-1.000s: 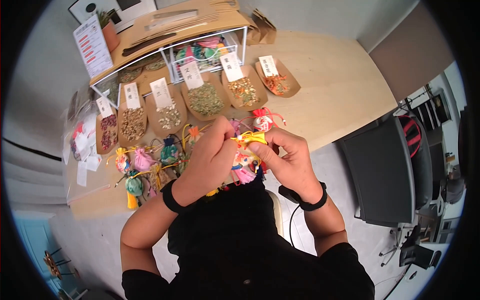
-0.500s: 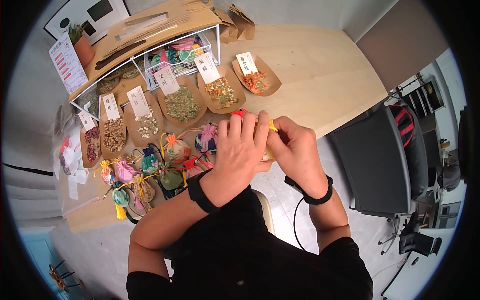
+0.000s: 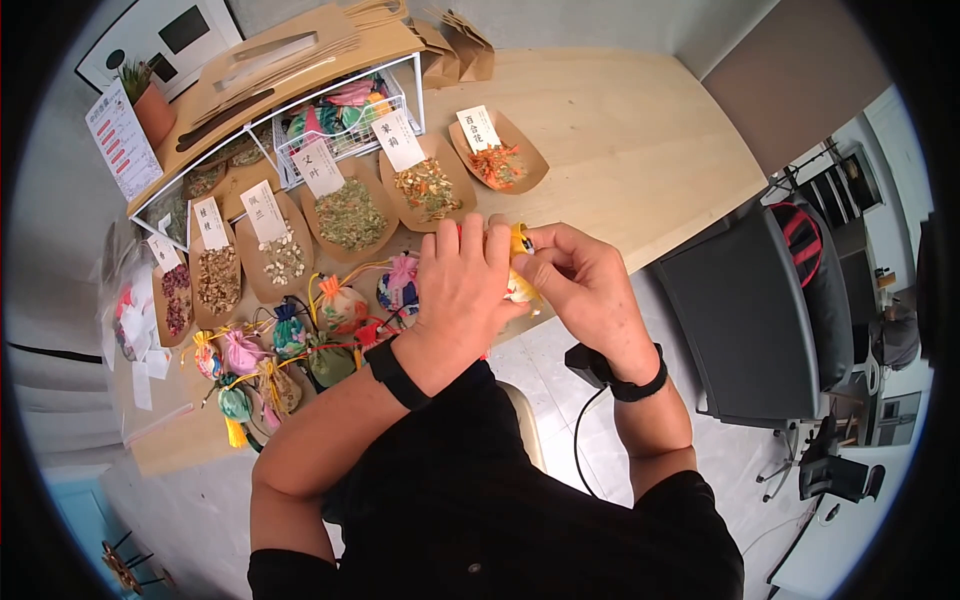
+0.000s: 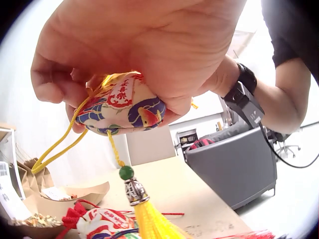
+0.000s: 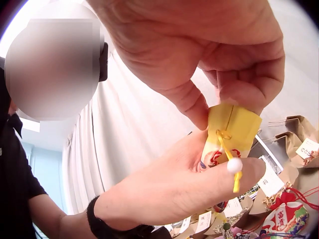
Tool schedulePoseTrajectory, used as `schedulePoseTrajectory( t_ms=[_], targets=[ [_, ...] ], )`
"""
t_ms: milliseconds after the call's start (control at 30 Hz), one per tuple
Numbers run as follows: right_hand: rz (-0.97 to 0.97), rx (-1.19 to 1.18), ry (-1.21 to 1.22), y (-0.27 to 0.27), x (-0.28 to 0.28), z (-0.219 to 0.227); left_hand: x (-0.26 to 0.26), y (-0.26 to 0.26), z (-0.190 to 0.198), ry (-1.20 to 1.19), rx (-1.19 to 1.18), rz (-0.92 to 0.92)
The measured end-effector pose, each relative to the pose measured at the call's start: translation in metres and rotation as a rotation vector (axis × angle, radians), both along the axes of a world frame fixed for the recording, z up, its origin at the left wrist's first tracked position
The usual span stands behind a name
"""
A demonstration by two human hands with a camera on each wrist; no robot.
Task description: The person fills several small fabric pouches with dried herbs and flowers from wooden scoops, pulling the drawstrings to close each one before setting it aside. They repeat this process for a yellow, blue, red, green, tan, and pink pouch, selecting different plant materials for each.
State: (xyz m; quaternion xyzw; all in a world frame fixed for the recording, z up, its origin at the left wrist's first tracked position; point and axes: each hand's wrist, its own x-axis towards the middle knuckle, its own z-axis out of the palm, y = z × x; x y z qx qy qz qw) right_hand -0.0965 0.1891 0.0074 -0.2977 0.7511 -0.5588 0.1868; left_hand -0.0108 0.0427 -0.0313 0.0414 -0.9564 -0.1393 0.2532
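My left hand (image 3: 455,310) is wrapped round the body of a small drawstring sachet (image 4: 124,107), white with blue, red and yellow print. From its underside hang a green bead (image 4: 126,173), a silver cap and a yellow tassel (image 4: 154,219). The thumb and fingers of my right hand (image 3: 590,295) pinch the sachet's yellow mouth band (image 5: 233,121), which stands up above the left thumb. A yellow cord with a white bead (image 5: 234,165) dangles over that thumb, and a long yellow cord loop (image 4: 55,149) droops on the other side.
Paper trays of dried herbs (image 3: 350,215) with label cards stand in a row behind the hands. Several finished sachets (image 3: 285,335) lie on the table (image 3: 620,130) to the left. A wire-framed shelf (image 3: 420,85) stands at the back; a dark office chair (image 3: 740,310) is at right.
My left hand has shifted from the yellow top to a grip round the sachet's body. The right hand still pinches the yellow band. The head view has turned slightly right.
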Motion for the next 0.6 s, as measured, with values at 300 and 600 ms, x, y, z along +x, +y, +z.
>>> schedulePoseTrajectory(
  t_ms=[300, 600],
  targets=[
    [-0.121, 0.011, 0.120, 0.000, -0.002, -0.003, -0.016, 0.007, -0.001, 0.037, 0.114, -0.026],
    [-0.072, -0.168, -0.021, -0.004, -0.019, 0.002, -0.024, -0.012, 0.010, -0.008, 0.155, -0.017]
  ],
)
